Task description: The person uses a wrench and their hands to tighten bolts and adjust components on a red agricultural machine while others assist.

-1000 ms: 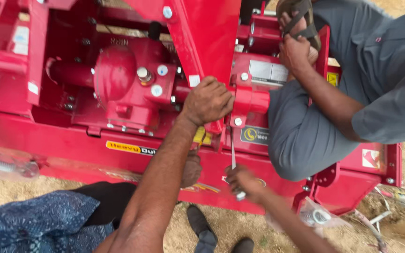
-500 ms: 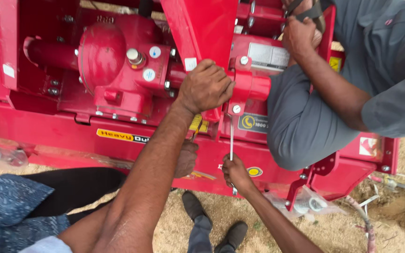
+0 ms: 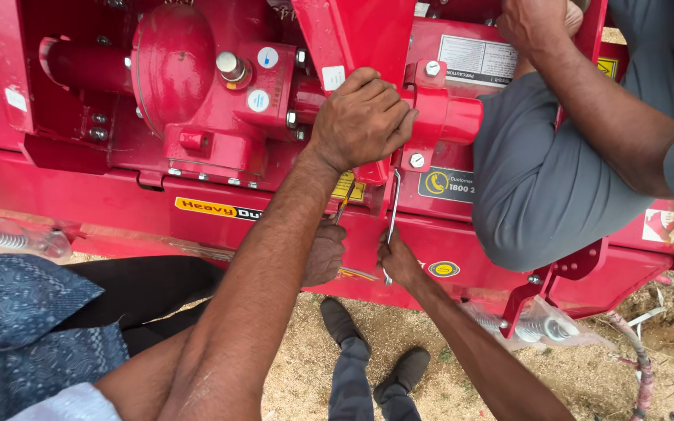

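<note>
The right hand (image 3: 398,261) grips a steel spanner (image 3: 392,209), upright at six o'clock of the red machine's bracket bolt (image 3: 416,160). The left hand (image 3: 362,117) clamps the red bracket (image 3: 368,47) above. A spanner slip could crush knuckles against the frame.

Left hand (image 3: 362,117) clenched; right hand (image 3: 396,260) gripping low.

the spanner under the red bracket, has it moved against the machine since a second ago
No. The spanner hangs just as before below the white bolt, right hand at its lower end. The whole machine shifts in view, so the camera moved.
</note>
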